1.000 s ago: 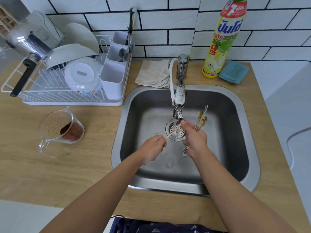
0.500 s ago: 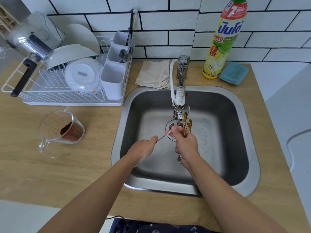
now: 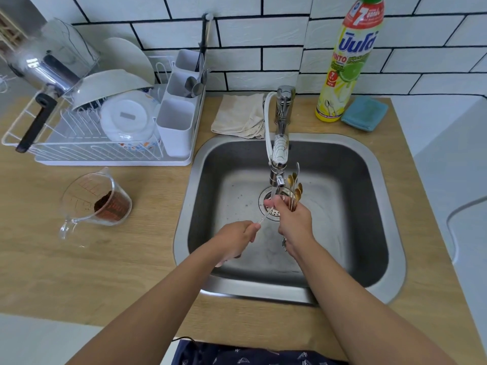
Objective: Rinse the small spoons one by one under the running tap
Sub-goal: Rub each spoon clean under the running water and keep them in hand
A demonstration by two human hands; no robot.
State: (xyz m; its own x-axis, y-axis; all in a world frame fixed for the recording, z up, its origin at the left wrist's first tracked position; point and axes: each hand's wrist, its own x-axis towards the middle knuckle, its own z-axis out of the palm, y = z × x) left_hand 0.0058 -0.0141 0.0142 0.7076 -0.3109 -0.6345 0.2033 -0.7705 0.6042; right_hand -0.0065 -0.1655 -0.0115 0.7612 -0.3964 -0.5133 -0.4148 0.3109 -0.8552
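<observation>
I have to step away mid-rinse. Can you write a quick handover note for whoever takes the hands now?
Left hand: pinches the handle of one small spoon, bowl end up under the tap stream.
Right hand: grips the bundle of spoons, its fingers rubbing the single spoon's bowl.
Done: cannot tell how many are rinsed.
Left: finish this spoon, then the others singly over the sink.

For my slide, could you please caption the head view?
Left hand holds one spoon under the tap; right hand grips the rest.
</observation>
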